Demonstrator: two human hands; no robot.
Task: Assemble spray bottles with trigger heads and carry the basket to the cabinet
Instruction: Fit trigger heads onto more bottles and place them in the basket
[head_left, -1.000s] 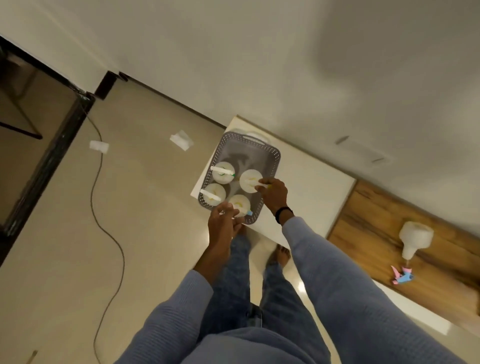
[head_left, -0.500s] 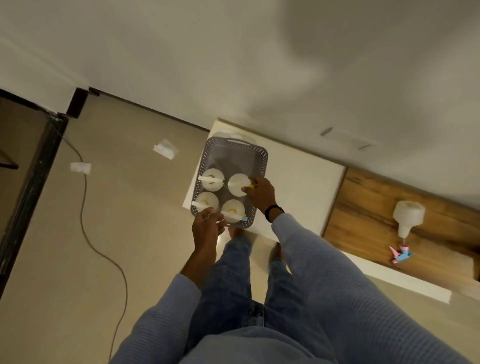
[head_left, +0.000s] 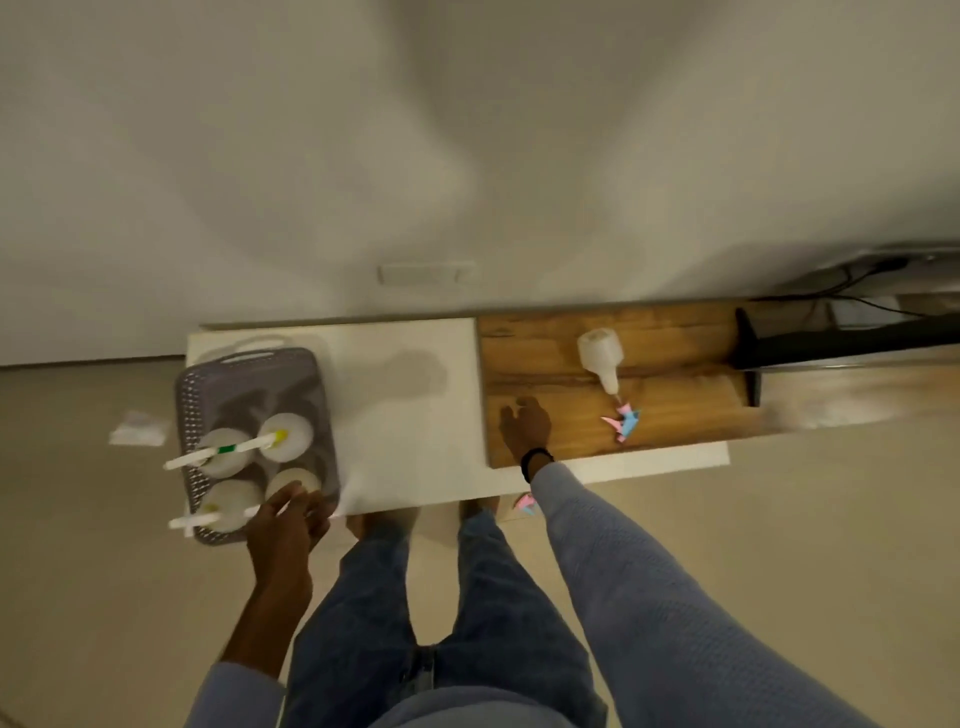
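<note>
The grey basket (head_left: 190, 415) sits on the white table (head_left: 405, 415) with four bottles (head_left: 298, 441) inside. The left hand (head_left: 285, 525) is at its near corner, too blurry to tell if it grips. The right hand (head_left: 524, 428) hangs loose and empty over the wooden top (head_left: 675, 353), near a lone bottle (head_left: 600, 353) and a trigger head (head_left: 623, 421).

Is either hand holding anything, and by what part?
The right hand holds nothing. The left hand is at the near rim of the basket; blur hides any grip.
</note>
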